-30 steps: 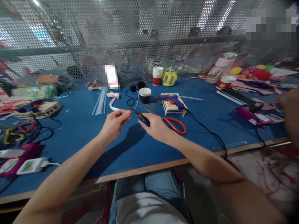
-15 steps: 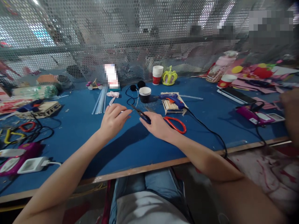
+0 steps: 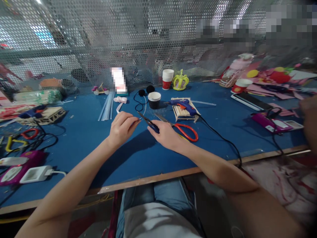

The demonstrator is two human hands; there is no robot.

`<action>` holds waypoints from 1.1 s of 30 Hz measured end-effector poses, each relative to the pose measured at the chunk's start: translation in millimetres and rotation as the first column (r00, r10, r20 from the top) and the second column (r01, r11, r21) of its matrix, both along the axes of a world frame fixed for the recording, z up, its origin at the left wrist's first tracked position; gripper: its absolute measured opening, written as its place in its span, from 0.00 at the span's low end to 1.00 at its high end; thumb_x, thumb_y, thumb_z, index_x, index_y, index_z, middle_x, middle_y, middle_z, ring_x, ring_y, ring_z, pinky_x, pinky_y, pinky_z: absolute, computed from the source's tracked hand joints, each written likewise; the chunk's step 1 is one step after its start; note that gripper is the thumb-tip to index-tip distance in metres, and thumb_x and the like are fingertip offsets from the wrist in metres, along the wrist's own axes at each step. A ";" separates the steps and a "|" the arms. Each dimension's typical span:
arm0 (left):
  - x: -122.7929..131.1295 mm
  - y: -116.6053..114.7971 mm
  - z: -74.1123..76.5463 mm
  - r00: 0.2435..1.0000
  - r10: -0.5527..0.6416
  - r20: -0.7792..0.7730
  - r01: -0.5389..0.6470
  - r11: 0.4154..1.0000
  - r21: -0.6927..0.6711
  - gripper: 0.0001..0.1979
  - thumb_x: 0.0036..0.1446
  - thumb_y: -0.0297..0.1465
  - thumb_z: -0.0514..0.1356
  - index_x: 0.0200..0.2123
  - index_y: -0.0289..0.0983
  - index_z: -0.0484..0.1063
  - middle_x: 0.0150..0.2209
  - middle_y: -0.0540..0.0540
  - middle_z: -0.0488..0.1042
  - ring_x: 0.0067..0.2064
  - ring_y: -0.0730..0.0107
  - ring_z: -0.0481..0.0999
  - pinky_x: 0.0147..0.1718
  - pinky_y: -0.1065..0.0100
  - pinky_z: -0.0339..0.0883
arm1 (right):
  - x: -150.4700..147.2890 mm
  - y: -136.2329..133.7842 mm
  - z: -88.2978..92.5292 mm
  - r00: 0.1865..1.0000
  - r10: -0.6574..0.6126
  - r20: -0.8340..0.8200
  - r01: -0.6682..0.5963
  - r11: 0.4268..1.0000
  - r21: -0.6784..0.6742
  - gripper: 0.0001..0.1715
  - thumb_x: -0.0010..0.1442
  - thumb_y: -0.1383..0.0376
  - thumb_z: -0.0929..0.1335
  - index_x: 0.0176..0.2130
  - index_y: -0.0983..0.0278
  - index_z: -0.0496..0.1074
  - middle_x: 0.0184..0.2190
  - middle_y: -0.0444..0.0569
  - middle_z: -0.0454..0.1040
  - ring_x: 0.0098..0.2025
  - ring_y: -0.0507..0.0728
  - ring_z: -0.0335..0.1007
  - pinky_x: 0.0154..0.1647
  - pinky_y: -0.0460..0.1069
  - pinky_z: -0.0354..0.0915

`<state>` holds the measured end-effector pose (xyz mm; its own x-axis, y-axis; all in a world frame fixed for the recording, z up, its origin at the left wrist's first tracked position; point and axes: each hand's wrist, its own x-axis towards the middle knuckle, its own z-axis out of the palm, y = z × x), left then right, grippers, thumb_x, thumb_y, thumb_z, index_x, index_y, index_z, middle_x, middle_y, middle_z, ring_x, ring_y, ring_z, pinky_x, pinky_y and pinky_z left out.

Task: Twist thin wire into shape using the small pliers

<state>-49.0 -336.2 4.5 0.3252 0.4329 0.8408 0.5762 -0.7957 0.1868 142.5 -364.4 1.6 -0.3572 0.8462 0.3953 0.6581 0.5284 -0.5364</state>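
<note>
My right hand grips small dark snips, blades pointing left and slightly up. My left hand is closed in a pinch right at the blade tips; what it pinches is too small to make out, perhaps a thin white strip. Both hands hover just above the blue table. Red-handled scissors lie on the table just behind my right hand.
A blue glue gun rests on a stick raft with its black cord trailing right. A dark paper cup, white ribbon, clear glue sticks, stacked cups and a yellow crown stand behind. Chargers and cables lie left. Another person's arm is at right.
My left hand dipped toward the table, then closed back into a pinch at the snip tips. My right hand and the snips stayed almost in place.
</note>
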 end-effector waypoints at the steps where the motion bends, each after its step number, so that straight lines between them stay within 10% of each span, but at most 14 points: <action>1: 4.1 -2.8 -0.3 0.994 -0.008 0.111 0.022 0.992 -0.126 0.04 0.49 0.31 0.62 0.28 0.36 0.73 0.28 0.46 0.71 0.31 0.72 0.69 0.32 0.69 0.62 | -0.2 0.0 0.0 1.000 -0.001 -0.006 0.001 1.000 0.001 0.11 0.60 0.62 0.61 0.35 0.66 0.68 0.30 0.49 0.71 0.32 0.54 0.67 0.33 0.47 0.58; 3: 12.9 -8.7 -1.1 0.918 0.040 0.395 0.156 0.879 -0.451 0.07 0.49 0.33 0.62 0.26 0.35 0.71 0.25 0.48 0.69 0.28 0.75 0.66 0.28 0.71 0.60 | -0.2 0.8 -0.9 1.000 -0.006 -0.019 0.006 1.000 0.006 0.10 0.60 0.63 0.61 0.36 0.66 0.67 0.30 0.49 0.71 0.32 0.54 0.66 0.33 0.47 0.59; 5: 20.1 -13.4 -1.5 0.752 0.119 0.649 0.469 0.594 -0.653 0.10 0.49 0.35 0.62 0.24 0.35 0.69 0.20 0.52 0.64 0.23 0.78 0.62 0.23 0.73 0.56 | 0.0 2.3 -2.8 1.000 -0.014 -0.029 0.014 1.000 0.016 0.09 0.59 0.63 0.61 0.36 0.66 0.67 0.31 0.50 0.71 0.33 0.54 0.66 0.34 0.48 0.59; 7: 23.7 -15.5 -1.4 0.608 0.204 0.767 0.685 0.354 -0.637 0.12 0.47 0.35 0.63 0.22 0.34 0.67 0.18 0.53 0.61 0.21 0.80 0.60 0.21 0.74 0.55 | 0.3 3.8 -4.5 0.999 -0.017 -0.032 0.018 1.000 0.023 0.09 0.59 0.63 0.62 0.37 0.67 0.67 0.32 0.51 0.71 0.34 0.54 0.66 0.36 0.48 0.59; 9: 23.7 -15.1 -1.2 0.544 0.240 0.804 0.751 0.287 -0.595 0.11 0.45 0.33 0.65 0.21 0.33 0.67 0.18 0.54 0.61 0.20 0.81 0.61 0.21 0.74 0.55 | 0.6 4.8 -5.0 0.999 -0.009 -0.033 0.010 1.000 0.017 0.10 0.59 0.63 0.62 0.37 0.67 0.67 0.32 0.51 0.71 0.34 0.54 0.66 0.36 0.48 0.59; 28: 21.8 -14.8 0.7 0.571 0.188 0.799 0.758 0.254 -0.601 0.10 0.46 0.33 0.65 0.25 0.35 0.67 0.19 0.53 0.65 0.21 0.81 0.63 0.23 0.75 0.57 | 2.3 3.0 0.2 0.998 0.040 -0.051 -0.043 0.998 -0.054 0.15 0.59 0.58 0.62 0.39 0.67 0.68 0.31 0.49 0.72 0.31 0.52 0.65 0.33 0.47 0.59; 30: 18.1 -13.7 2.0 0.652 0.122 0.749 0.683 0.336 -0.649 0.09 0.48 0.35 0.63 0.30 0.35 0.69 0.22 0.52 0.67 0.23 0.79 0.64 0.24 0.74 0.59 | 3.4 2.5 3.2 0.998 0.029 -0.048 -0.032 0.997 -0.069 0.14 0.59 0.59 0.62 0.38 0.67 0.69 0.30 0.49 0.72 0.31 0.52 0.66 0.33 0.47 0.59; 33: 8.0 -11.1 4.7 0.869 0.013 0.495 0.326 0.738 -0.591 0.09 0.51 0.34 0.60 0.36 0.37 0.70 0.30 0.48 0.70 0.29 0.75 0.68 0.31 0.70 0.63 | 5.3 2.5 7.2 0.999 0.005 -0.041 -0.008 0.996 -0.086 0.15 0.60 0.59 0.61 0.37 0.67 0.69 0.31 0.50 0.73 0.32 0.53 0.67 0.33 0.47 0.59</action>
